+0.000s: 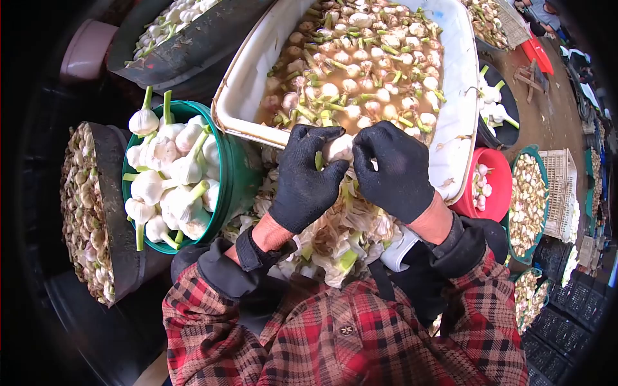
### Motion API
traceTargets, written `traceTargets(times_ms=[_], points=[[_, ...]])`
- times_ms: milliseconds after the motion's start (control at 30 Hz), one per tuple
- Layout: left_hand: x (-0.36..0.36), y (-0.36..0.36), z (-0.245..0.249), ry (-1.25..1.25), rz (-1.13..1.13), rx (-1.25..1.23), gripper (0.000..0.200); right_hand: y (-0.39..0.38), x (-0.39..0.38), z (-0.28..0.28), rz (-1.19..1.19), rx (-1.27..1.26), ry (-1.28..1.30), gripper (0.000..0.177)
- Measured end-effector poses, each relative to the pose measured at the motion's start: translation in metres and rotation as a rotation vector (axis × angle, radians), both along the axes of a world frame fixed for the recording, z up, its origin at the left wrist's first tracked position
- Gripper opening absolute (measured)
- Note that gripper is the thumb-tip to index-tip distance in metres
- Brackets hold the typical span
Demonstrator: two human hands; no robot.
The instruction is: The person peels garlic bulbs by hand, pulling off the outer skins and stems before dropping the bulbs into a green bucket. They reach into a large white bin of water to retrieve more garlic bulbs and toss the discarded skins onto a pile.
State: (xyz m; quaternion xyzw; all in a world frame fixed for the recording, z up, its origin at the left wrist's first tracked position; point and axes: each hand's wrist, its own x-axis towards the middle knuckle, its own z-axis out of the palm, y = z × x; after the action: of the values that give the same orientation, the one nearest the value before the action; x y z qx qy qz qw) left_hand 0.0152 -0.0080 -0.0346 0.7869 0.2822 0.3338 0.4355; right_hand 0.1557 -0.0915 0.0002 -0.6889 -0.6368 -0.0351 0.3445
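Note:
Both my hands wear black gloves and meet over the near edge of a white tub [248,128]. Between them is a white garlic bulb [338,148] with a short green stem. My left hand [308,175] has its fingers curled round the bulb's left side. On its right side, my right hand [394,168] is closed with fingertips against the bulb. Many garlic bulbs [349,86] float in brownish water inside the tub. Loose peeled skins [344,235] lie in a heap below my hands. The fingertips partly hide the bulb.
A green bucket [235,167] of clean white bulbs stands at the left, beside a dark container of garlic [87,212]. At the right are a pink bucket [499,186], a black bowl [508,132] and a plastic crate [559,186]. Another person [546,14] is at the top right.

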Motion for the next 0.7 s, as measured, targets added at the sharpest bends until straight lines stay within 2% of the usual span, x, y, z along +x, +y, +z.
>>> traceTargets(times_ms=[100,167,200,267,367,533,600,667,700], points=[[-0.002,0.003,-0.001,-0.012,-0.069,-0.054,0.043,0.001,0.008,-0.003,0.008,-0.041,0.029,0.013],[0.0,0.007,0.001,-0.008,-0.116,-0.11,0.043,0.0,0.014,-0.004,0.04,-0.06,0.208,0.015],[0.002,0.008,0.002,-0.096,-0.117,-0.261,0.042,0.001,0.013,-0.003,0.041,-0.059,0.207,0.015],[0.001,0.011,0.008,-0.179,-0.141,-0.469,0.041,0.004,0.009,0.001,0.036,0.001,0.6,0.018],[0.002,0.011,0.01,-0.201,-0.106,-0.514,0.04,0.003,0.012,-0.008,0.132,-0.035,0.587,0.022],[0.007,0.003,0.011,-0.225,-0.098,-0.547,0.036,0.006,0.0,-0.008,0.063,0.012,0.605,0.019],[0.006,0.002,0.016,-0.223,-0.096,-0.547,0.034,0.008,-0.002,-0.013,0.093,0.126,0.443,0.016],[0.002,0.0,0.019,-0.072,-0.103,-0.463,0.029,0.007,-0.006,-0.014,0.089,0.116,0.451,0.014],[0.002,-0.002,0.018,-0.073,-0.104,-0.463,0.029,0.007,-0.008,-0.015,0.083,0.105,0.461,0.012]])
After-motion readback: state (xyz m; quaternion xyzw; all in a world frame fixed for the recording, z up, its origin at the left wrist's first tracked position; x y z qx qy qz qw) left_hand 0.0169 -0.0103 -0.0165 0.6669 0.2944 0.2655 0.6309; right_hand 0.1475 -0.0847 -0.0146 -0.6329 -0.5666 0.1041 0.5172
